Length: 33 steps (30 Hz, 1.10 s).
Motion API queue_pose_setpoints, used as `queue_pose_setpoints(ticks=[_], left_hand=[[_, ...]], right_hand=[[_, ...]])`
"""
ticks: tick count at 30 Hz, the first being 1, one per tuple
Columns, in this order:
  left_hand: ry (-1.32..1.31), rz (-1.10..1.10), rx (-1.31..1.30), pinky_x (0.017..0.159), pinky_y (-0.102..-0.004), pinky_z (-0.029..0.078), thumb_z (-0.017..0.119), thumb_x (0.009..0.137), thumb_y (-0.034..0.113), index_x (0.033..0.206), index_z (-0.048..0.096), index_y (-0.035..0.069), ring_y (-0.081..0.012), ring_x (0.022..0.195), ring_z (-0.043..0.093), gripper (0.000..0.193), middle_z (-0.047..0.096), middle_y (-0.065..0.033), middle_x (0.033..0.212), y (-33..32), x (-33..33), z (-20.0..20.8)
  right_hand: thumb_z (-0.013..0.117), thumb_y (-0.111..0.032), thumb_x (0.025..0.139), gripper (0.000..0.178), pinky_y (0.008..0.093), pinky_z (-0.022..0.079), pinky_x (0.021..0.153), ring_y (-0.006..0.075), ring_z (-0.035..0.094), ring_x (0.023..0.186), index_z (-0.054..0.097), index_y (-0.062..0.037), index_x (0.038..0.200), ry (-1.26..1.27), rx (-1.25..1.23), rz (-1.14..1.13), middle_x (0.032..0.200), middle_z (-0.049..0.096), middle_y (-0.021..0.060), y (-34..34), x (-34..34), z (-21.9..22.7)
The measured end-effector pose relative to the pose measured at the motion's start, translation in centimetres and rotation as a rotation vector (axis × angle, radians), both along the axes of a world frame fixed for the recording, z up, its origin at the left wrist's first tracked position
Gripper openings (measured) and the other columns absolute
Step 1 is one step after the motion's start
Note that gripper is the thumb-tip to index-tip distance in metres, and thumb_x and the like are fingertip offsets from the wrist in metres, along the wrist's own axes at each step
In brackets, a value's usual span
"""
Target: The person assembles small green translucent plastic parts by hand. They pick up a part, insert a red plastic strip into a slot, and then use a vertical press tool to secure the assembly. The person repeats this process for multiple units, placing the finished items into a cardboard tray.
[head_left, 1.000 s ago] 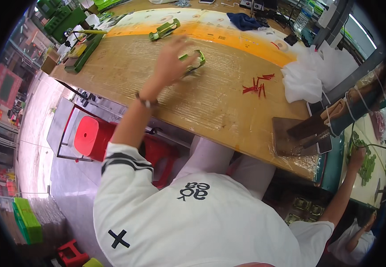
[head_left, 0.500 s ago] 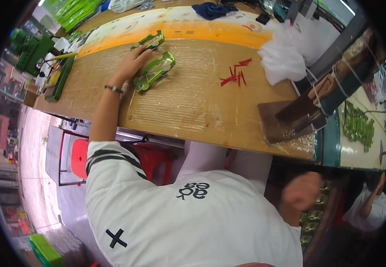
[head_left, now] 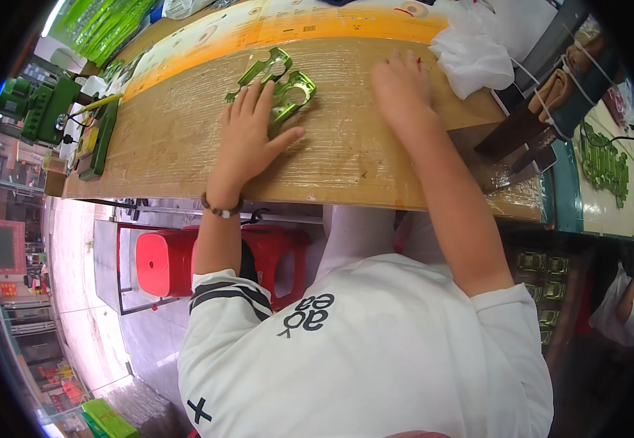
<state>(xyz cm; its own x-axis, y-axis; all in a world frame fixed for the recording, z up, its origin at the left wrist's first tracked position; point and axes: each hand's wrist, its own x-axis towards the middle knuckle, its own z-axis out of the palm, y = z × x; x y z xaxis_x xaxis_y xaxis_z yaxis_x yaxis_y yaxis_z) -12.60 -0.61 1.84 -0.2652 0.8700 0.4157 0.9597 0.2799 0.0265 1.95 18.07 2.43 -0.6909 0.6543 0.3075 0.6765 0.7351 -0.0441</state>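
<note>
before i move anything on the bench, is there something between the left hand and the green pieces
Nothing visible: the left hand overlaps the near side of the green pieces, though contact is unclear. The right hand is off to their right, not between.

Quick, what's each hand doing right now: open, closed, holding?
Left hand: open, fingers at the green parts.
Right hand: red bits at its fingertips; grip cannot be told.

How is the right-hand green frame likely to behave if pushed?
Probably stiff: the frame shows a crisp, curved outline. Likely light for its size, given the wide cutout. Its glossy finish suggests it may slip under the fingers.
</note>
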Motion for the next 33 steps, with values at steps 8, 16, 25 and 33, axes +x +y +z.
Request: queue_pose_setpoints(ticks=[8, 16, 25, 33], left_hand=[[-0.026, -0.087, 0.157, 0.095, -0.0455, 0.029, 0.068, 0.072, 0.031, 0.12, 0.042, 0.003, -0.0347, 0.115, 0.04, 0.061, 0.05, -0.0179, 0.115, -0.6, 1.7, -0.2], [-0.086, -0.135, 0.193, 0.093, -0.0425, 0.033, 0.067, 0.072, 0.024, 0.117, 0.045, 0.0, -0.0325, 0.107, 0.046, 0.056, 0.052, -0.0169, 0.111, -0.9, 1.5, -0.3], [-0.745, -0.284, 0.414, 0.087, -0.0341, 0.04, 0.071, 0.069, 0.012, 0.122, 0.042, -0.003, -0.025, 0.103, 0.052, 0.062, 0.054, -0.0165, 0.112, -0.9, 6.7, 0.1], [-1.591, -0.606, 0.478, 0.089, -0.0303, 0.039, 0.069, 0.074, 0.011, 0.127, 0.038, -0.003, -0.0192, 0.103, 0.051, 0.063, 0.053, -0.0129, 0.114, 1.3, 10.9, -1.6]], right_hand=[[0.054, -0.01, 0.076, 0.015, 0.0463, 0.031, 0.095, 0.033, 0.043, 0.115, 0.066, -0.0072, 0.085, -0.069, 0.111, 0.193, 0.109, 0.056, 0.0135, -1.9, 2.8, -0.5], [0.058, -0.008, 0.069, 0.009, 0.0376, 0.041, 0.083, 0.0272, 0.052, 0.102, 0.064, -0.0035, 0.075, -0.019, 0.124, 0.22, 0.093, 0.061, 0.0079, -2.0, 3.0, 0.0], [0.061, -0.003, 0.073, 0.009, 0.0297, 0.048, 0.06, 0.021, 0.061, 0.072, 0.063, -0.0027, 0.082, 0.729, -0.13, 0.412, 0.079, 0.062, 0.0095, -3.7, 6.2, 0.9], [0.06, 0.003, 0.078, 0.019, 0.0205, 0.049, 0.053, 0.01, 0.061, 0.066, 0.06, 0.0017, 0.097, 1.279, -1.087, 0.42, 0.081, 0.063, 0.009, -7.2, 10.4, 4.0]])
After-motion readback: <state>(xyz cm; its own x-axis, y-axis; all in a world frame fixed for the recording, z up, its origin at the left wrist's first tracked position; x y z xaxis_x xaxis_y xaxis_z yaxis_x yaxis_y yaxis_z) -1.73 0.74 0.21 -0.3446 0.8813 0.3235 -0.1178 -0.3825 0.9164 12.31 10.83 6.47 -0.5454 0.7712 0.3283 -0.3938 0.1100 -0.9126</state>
